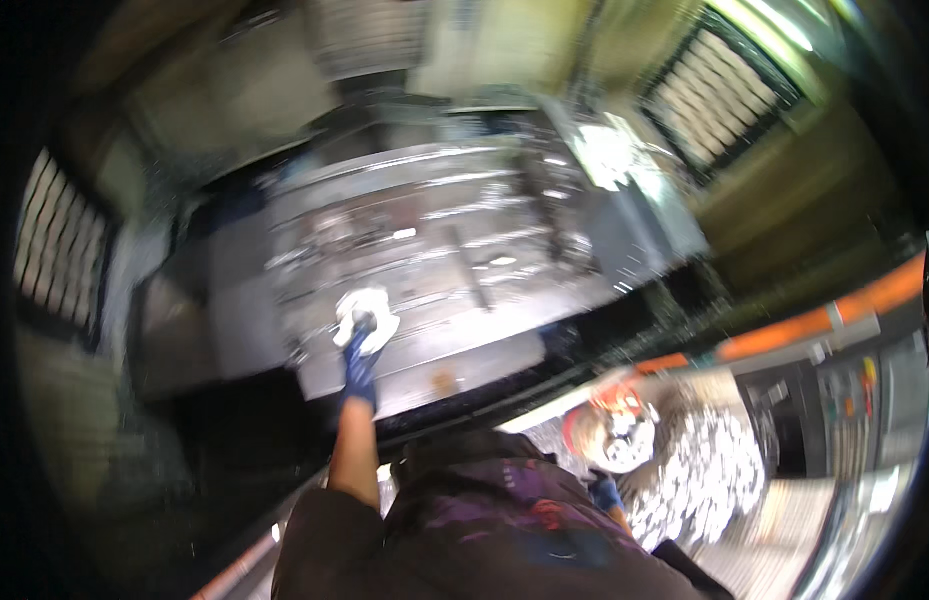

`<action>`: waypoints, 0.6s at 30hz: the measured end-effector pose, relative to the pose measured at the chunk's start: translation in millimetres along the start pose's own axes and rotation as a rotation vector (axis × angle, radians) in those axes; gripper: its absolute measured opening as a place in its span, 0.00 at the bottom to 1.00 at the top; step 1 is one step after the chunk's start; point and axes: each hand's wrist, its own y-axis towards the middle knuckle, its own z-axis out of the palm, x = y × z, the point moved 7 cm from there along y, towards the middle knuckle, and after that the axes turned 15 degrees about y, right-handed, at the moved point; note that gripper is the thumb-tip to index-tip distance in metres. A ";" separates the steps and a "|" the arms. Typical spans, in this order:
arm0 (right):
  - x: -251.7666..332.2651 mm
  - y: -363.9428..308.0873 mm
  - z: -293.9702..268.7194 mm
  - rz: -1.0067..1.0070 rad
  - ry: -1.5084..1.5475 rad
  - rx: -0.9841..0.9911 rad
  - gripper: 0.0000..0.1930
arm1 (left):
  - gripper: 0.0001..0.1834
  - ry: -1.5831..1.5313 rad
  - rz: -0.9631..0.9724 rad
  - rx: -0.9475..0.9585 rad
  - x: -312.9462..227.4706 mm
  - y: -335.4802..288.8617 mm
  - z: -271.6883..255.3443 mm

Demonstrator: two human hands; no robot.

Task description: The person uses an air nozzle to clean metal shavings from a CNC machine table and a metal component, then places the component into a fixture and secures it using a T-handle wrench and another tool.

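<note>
From the head camera, much of the scene is smeared by motion. The left hand [361, 368], in a dark blue glove, is closed over a bunched white cloth [385, 322], which lies against the near left part of a slotted metal bed [435, 345]. The right hand [605, 491], also in blue, is low beside the body, near a round red and pale thing [590, 432]; how far its fingers are open, and whether they hold anything, I cannot tell.

Around the cloth, the bed is wet or shiny, with small pale pieces [405, 234] farther back and a brownish spot [444, 382] near the front. A dark front ledge [575, 372] stands between body and bed, and the left forearm reaches across it. Grilled panels stand at left [60, 245] and right [715, 95], with a bright glare [610, 155] at the bed's far right corner. Beyond the right hand spread a glittering heap [707, 470] and an orange band [835, 310].

The dark shirt [525, 510] bears purple and red print, too blurred to read
</note>
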 end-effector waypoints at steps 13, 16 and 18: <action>317.7 -38.1 11.9 -1.327 0.142 -0.297 0.23 | 0.33 0.918 0.346 0.002 -164.3 -147.1 49.5; 292.7 33.1 24.8 -0.881 0.396 -0.304 0.23 | 0.31 0.582 0.156 0.037 -191.4 -150.5 81.5; 273.1 114.1 9.8 -0.982 0.287 -0.277 0.22 | 0.29 0.376 0.029 0.064 -194.9 -154.0 106.5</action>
